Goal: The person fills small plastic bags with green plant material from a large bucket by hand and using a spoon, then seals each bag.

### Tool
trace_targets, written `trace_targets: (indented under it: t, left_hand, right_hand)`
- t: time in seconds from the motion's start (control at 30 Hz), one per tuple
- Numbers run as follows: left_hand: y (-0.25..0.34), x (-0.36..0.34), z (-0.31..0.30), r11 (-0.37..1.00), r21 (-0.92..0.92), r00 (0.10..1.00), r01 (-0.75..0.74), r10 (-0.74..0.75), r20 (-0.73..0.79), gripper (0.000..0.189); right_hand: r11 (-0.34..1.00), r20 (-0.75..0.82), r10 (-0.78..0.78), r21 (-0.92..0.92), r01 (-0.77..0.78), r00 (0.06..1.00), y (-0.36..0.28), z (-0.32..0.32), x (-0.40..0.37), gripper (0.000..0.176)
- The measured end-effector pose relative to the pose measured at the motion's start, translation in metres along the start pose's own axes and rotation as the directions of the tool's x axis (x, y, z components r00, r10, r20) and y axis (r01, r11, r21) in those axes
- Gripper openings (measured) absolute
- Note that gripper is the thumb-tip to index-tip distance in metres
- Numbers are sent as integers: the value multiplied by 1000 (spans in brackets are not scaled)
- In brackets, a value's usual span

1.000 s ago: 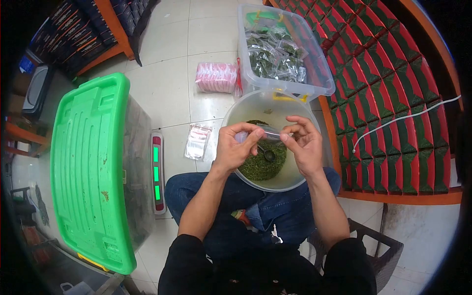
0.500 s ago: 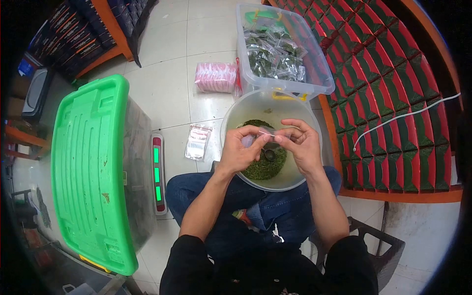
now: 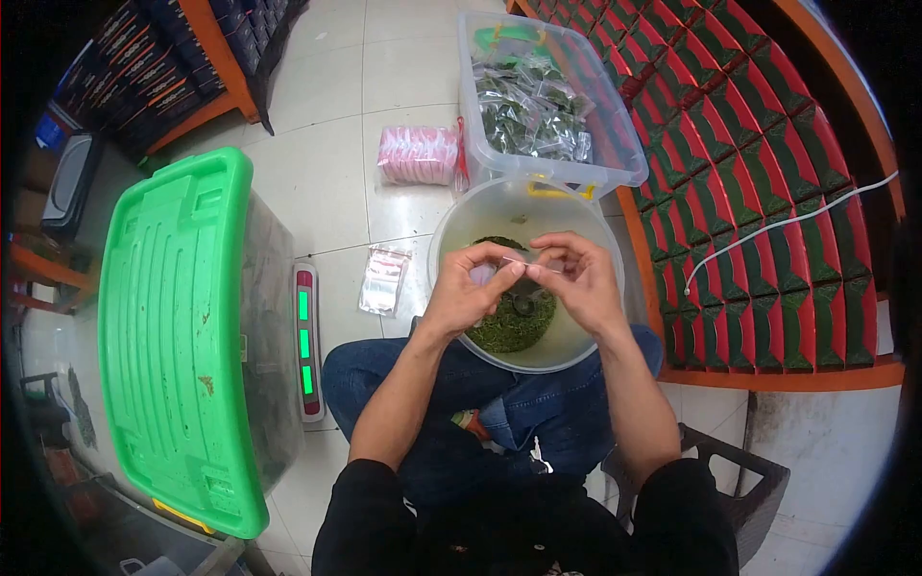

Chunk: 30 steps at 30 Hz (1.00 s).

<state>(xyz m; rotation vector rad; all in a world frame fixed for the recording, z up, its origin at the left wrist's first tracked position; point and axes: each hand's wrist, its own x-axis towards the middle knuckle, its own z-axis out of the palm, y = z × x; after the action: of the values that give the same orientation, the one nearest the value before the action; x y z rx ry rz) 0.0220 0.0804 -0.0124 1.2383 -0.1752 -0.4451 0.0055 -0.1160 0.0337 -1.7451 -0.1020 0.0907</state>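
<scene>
A small clear zip bag (image 3: 520, 257) is pinched by its edge between my two hands. My left hand (image 3: 464, 296) has its thumb and forefinger closed on the bag's left side. My right hand (image 3: 588, 288) pinches the right side, close to the left fingertips. Both hands are over a translucent round tub (image 3: 459, 219) that stands in front of my crossed legs. Dried green leaf bits (image 3: 509, 333) cover the tub's bottom, and a dark round scoop (image 3: 524, 304) lies on them. Whether the bag holds anything is hard to see.
A clear bin (image 3: 624, 158) of filled bags stands beyond the tub. Left of it lie a pink-and-white pack (image 3: 418, 156) and flat empty bags (image 3: 385, 281). A scale (image 3: 307, 341) and green-lidded box (image 3: 178, 336) are at left; red-and-green packets (image 3: 759, 192) fill the right rack.
My right thumb and fingers have shifted left along the bag's edge, nearer the left fingertips. The left hand stays almost in place. The view has shifted slightly.
</scene>
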Motion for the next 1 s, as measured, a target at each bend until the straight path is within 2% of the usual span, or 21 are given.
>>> trace_targets:
  t: [0.03,0.1,0.13,0.17,0.2,0.23,0.27,0.33,0.4,0.47,0.5,0.57,0.6,0.63,0.7,0.73,0.77,0.83,0.9,0.97,1.0]
  left_hand:
    - [-3,0,-1,1000,0,1000,-3,3,1,25]
    - [-17,1,-1,964,26,924,-265,247,291,56]
    - [-15,3,-9,980,70,874,-187,134,467,72]
    - [-15,3,-8,981,68,874,-183,131,468,72]
    - [-6,2,-6,998,-25,872,-64,68,484,70]
    - [1,0,-4,992,-115,862,59,8,507,68]
    - [4,-1,-3,994,-101,864,30,25,502,64]
    - [0,1,-5,998,-55,875,-5,31,483,63]
    - [0,-2,-6,999,-3,888,-33,31,458,62]
    - [5,-5,-2,993,-89,896,74,-27,443,68]
    - [8,-6,-2,994,-84,894,68,-24,447,68]
    - [13,-6,0,954,288,871,84,-211,444,81]
    - [13,-6,3,955,287,872,75,-202,447,81]
    - [12,-7,8,935,348,943,-71,-52,330,74]
    - [12,-5,14,803,511,950,-308,291,115,60]
    - [10,1,13,728,472,860,-497,485,158,34]
    - [11,0,13,726,470,857,-503,490,160,34]
    - [17,-10,12,809,484,942,-335,280,184,16]
    - [17,-12,13,798,501,941,-336,309,138,8]
    - [13,-13,10,811,553,975,-191,220,14,8]
    - [15,-13,9,808,557,974,-193,226,11,8]
  right_hand:
    - [1000,0,-3,-2,3,1000,0,-8,5,42]
    - [982,-395,-92,-186,18,914,-1,-25,18,38]
    - [982,-398,-86,-188,11,913,-17,-18,23,38]
    - [970,-485,-240,-85,228,841,-35,-7,28,32]
    - [895,-583,-364,-3,446,727,-47,0,30,25]
    - [913,-435,-399,-101,396,807,-37,1,26,22]
    - [910,-275,-406,-206,359,871,-28,2,18,18]
    - [788,140,-356,-486,377,924,-30,14,-3,20]
    - [813,145,-327,-460,356,934,0,14,-8,21]
    - [840,151,-334,-399,367,930,7,15,-9,16]
    - [837,148,-342,-400,372,928,7,15,-9,16]
    - [947,-222,-318,-117,299,922,6,10,-6,13]
    - [966,-342,-255,-52,253,904,-2,3,-2,12]
    - [964,-342,-262,-58,258,902,-8,-9,-3,12]
    - [846,-97,-294,-490,211,951,-17,-29,-3,11]
    - [827,-13,-290,-507,244,957,-17,-30,-6,11]
    - [823,-13,-295,-512,247,955,-16,-29,-7,11]
    - [732,169,-346,-567,378,923,-17,-21,-9,13]
    - [706,121,-354,-616,350,927,-22,-6,-16,12]
    - [579,-124,-446,-795,180,887,-28,8,-23,13]
    - [579,-120,-452,-794,188,884,-30,11,-24,13]
